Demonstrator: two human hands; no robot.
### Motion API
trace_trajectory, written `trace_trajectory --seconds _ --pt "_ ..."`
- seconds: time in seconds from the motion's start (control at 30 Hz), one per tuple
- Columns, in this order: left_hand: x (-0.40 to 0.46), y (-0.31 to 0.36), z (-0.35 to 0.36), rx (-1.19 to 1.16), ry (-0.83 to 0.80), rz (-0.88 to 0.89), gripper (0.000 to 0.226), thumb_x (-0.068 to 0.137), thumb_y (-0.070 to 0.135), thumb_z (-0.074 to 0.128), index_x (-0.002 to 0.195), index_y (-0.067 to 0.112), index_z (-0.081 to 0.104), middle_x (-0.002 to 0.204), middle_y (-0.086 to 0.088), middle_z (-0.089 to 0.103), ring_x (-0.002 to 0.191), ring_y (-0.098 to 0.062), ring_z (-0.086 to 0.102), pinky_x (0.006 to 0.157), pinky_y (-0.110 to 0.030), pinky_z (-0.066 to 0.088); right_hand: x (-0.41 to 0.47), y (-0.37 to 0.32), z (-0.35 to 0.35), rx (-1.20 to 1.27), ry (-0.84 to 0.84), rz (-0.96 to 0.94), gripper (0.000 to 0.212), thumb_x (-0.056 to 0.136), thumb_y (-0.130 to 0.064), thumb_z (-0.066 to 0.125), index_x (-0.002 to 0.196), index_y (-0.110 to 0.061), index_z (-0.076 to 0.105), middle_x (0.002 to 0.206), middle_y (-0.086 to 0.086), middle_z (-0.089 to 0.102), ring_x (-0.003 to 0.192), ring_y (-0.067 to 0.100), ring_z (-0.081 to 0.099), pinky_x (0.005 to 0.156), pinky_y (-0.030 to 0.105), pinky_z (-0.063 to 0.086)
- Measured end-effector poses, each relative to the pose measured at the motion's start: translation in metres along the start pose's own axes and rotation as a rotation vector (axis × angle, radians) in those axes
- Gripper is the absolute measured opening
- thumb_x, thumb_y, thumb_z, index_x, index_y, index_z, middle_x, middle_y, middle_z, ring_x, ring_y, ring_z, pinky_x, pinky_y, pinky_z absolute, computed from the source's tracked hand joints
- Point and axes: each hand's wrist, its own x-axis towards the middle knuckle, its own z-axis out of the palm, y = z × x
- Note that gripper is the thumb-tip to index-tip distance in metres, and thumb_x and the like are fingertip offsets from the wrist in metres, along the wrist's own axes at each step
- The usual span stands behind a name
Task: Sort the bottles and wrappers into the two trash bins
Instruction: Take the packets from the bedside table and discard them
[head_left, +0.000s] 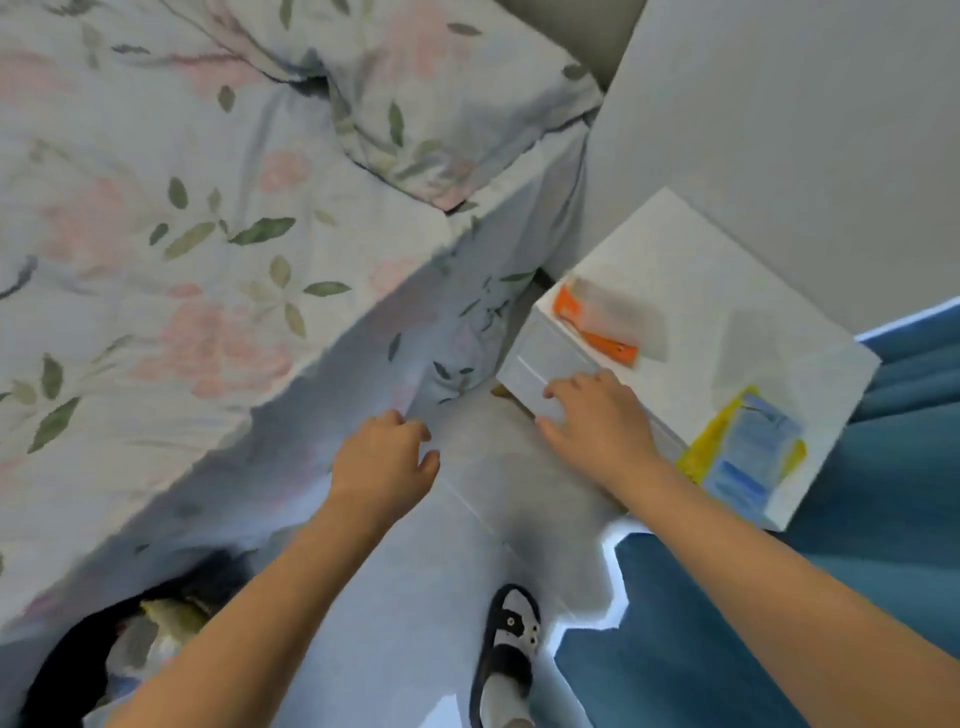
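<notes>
An orange and grey wrapper (608, 325) lies on the white bedside cabinet (691, 270), near its left edge. A yellow and blue wrapper (743, 457) lies at the cabinet's near corner. My right hand (597, 421) is spread in front of the cabinet's drawer face, fingers apart, holding nothing. My left hand (387, 457) hangs over the pale floor beside the bed, fingers loosely curled and empty. A dark bin (67, 670) at the bottom left holds crumpled wrappers. I see no bottle.
A bed with a floral cover (182, 249) and pillow (447, 98) fills the left. A blue curtain (727, 623) hangs at the right and lower right. My foot in a black and white sandal (506, 654) stands on the floor.
</notes>
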Motion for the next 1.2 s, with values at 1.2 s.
trace_trajectory --seconds 1.2 --pt "0.073 0.323 0.137 -0.679 -0.396 -0.186 0.037 0.081 0.031 0.074 0.109 0.008 0.063 0.109 -0.007 0.07 0.098 -0.023 0.067 0.085 -0.035 0.055 -0.076 0.258 0.067 1.437 0.228 1.037 0.021 0.085 -0.02 0.07 0.102 -0.011 0.061 0.105 0.01 0.07 0.084 0.02 0.069 0.067 0.032 0.058"
